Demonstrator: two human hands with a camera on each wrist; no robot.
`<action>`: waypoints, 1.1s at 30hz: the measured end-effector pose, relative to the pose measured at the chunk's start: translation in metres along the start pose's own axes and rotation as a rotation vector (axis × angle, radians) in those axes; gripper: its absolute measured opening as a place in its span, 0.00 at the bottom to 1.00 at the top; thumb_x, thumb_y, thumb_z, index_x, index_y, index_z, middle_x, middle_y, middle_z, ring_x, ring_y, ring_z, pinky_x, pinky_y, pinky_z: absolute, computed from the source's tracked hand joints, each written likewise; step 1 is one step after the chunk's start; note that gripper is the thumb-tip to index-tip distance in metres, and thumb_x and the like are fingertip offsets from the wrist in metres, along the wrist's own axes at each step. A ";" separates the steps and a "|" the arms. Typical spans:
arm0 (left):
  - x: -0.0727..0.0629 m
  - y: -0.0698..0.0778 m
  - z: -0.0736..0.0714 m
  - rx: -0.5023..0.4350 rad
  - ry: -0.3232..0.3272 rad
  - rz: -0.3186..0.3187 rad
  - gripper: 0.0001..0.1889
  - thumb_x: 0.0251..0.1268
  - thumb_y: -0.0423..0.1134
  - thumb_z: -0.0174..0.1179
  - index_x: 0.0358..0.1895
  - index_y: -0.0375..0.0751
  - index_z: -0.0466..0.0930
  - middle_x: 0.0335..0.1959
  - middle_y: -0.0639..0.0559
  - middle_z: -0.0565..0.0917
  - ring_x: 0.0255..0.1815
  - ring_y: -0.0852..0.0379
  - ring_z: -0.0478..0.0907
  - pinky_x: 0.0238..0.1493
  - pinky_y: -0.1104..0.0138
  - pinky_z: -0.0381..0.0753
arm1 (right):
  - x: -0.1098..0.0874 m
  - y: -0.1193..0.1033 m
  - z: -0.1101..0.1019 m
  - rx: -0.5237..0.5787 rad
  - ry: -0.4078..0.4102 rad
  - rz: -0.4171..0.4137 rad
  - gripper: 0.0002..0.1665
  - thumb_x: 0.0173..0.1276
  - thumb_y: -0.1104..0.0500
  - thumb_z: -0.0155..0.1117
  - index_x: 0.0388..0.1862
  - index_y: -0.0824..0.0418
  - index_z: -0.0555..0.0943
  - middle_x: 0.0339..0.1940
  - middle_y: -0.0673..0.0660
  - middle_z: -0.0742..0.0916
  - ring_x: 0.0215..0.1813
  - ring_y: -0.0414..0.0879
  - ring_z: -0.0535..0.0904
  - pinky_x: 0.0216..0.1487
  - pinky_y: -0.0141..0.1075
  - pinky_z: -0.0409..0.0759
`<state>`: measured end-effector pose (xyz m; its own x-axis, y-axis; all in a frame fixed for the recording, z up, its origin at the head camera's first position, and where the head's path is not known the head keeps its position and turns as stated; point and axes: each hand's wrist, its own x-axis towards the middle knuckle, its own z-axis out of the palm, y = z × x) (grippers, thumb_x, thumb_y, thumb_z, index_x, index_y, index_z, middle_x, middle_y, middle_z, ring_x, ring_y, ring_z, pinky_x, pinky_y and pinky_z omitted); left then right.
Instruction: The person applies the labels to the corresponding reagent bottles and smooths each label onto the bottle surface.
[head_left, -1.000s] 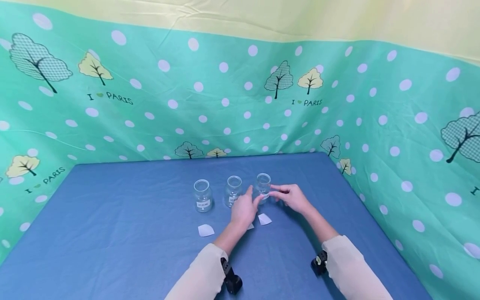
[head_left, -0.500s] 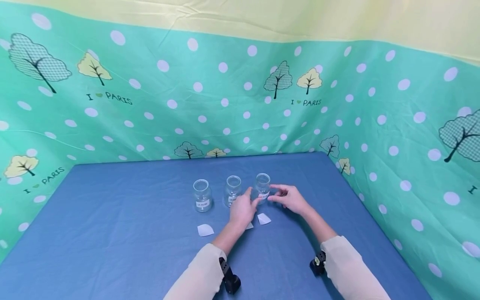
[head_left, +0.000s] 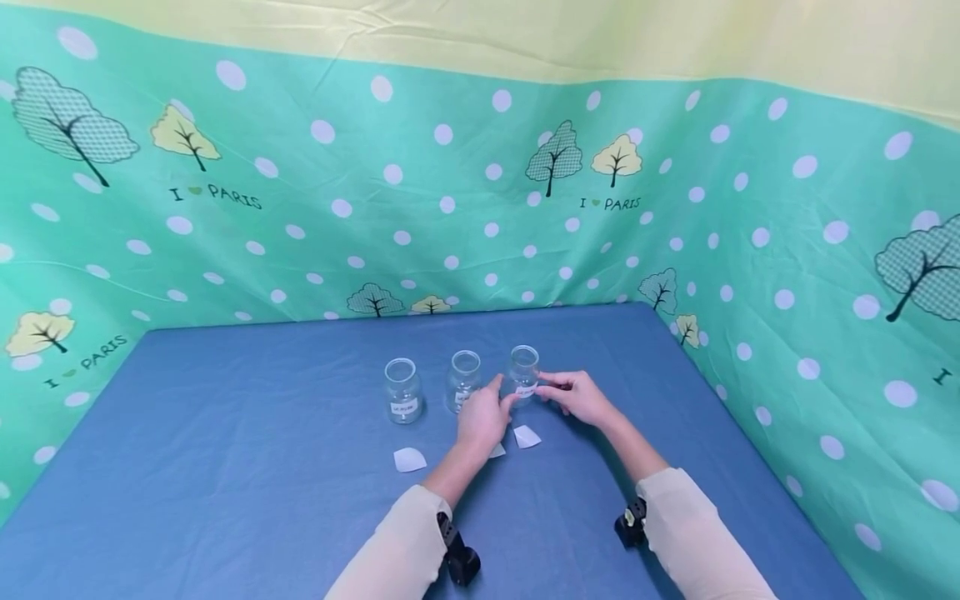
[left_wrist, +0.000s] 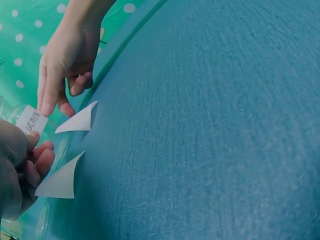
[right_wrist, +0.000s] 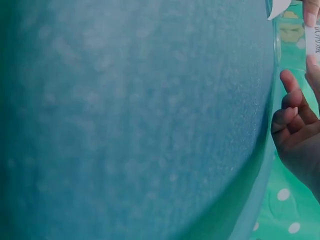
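Three glass jars stand in a row on the blue-covered table, mouths up and without lids. Both hands are at the right jar [head_left: 524, 365]. My left hand [head_left: 482, 423] holds its left side, thumb on the left end of a white printed label [left_wrist: 32, 120]. From the other side my right hand [head_left: 585, 397] grips the jar, thumb pressing the label's right end and forefinger above it. Partly behind my left hand is the middle jar [head_left: 464, 375], its label half hidden. The left jar [head_left: 402, 385] carries a whole label across its lower front.
Small white paper pieces lie in front of the jars: one at the left [head_left: 409, 460], one at the right [head_left: 527, 437], and another [head_left: 497, 452] partly hidden by my left wrist. Polka-dot curtains [head_left: 420, 217] rise behind and beside the table [head_left: 247, 467].
The right jar's label shows more of its printed face between my thumbs than a second ago. Both hands stay at that jar with only small finger shifts. The head view has panned slightly.
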<state>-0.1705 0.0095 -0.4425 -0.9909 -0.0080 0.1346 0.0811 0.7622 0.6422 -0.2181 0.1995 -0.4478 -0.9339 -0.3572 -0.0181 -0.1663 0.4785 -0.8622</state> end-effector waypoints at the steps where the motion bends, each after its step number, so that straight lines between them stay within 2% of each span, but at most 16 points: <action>1: 0.000 0.000 0.000 -0.002 -0.002 0.001 0.26 0.64 0.49 0.57 0.61 0.39 0.72 0.18 0.55 0.83 0.28 0.52 0.83 0.39 0.54 0.80 | -0.001 0.000 -0.001 0.003 -0.008 0.000 0.25 0.65 0.54 0.62 0.60 0.63 0.75 0.32 0.69 0.85 0.15 0.43 0.68 0.17 0.35 0.69; 6: 0.002 -0.002 -0.002 0.004 -0.035 0.018 0.27 0.65 0.52 0.55 0.62 0.38 0.71 0.18 0.56 0.83 0.27 0.54 0.83 0.41 0.54 0.80 | -0.003 -0.003 -0.004 -0.004 -0.051 0.011 0.27 0.69 0.53 0.58 0.63 0.63 0.72 0.36 0.69 0.84 0.17 0.43 0.70 0.19 0.37 0.71; 12: 0.003 -0.004 -0.004 0.007 -0.090 0.042 0.29 0.68 0.55 0.49 0.64 0.37 0.69 0.14 0.59 0.79 0.25 0.56 0.81 0.43 0.54 0.79 | -0.004 -0.003 -0.004 -0.026 -0.038 0.037 0.26 0.69 0.50 0.56 0.62 0.61 0.73 0.37 0.65 0.85 0.17 0.42 0.71 0.20 0.35 0.72; 16: 0.003 -0.005 -0.005 0.012 -0.091 0.038 0.29 0.68 0.56 0.48 0.64 0.39 0.69 0.13 0.60 0.79 0.26 0.56 0.82 0.43 0.54 0.79 | -0.004 -0.002 -0.003 -0.018 -0.043 0.024 0.26 0.69 0.50 0.56 0.62 0.61 0.74 0.36 0.67 0.84 0.17 0.44 0.71 0.19 0.36 0.71; 24: 0.006 -0.006 -0.005 0.001 -0.144 0.027 0.32 0.69 0.58 0.46 0.66 0.37 0.66 0.14 0.59 0.79 0.21 0.63 0.78 0.44 0.56 0.79 | -0.016 -0.033 -0.006 -0.014 -0.062 0.043 0.23 0.71 0.56 0.55 0.60 0.67 0.73 0.36 0.74 0.82 0.20 0.59 0.73 0.21 0.39 0.73; 33: 0.006 -0.006 -0.003 0.013 -0.125 0.043 0.32 0.69 0.58 0.45 0.65 0.37 0.67 0.14 0.59 0.78 0.20 0.62 0.78 0.44 0.55 0.80 | -0.016 -0.034 -0.006 0.005 -0.060 0.056 0.24 0.71 0.55 0.54 0.61 0.66 0.73 0.37 0.74 0.82 0.23 0.66 0.73 0.22 0.44 0.74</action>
<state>-0.1764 0.0027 -0.4436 -0.9923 0.1047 0.0660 0.1228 0.7685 0.6279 -0.1992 0.1939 -0.4148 -0.9211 -0.3772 -0.0963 -0.1128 0.4954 -0.8613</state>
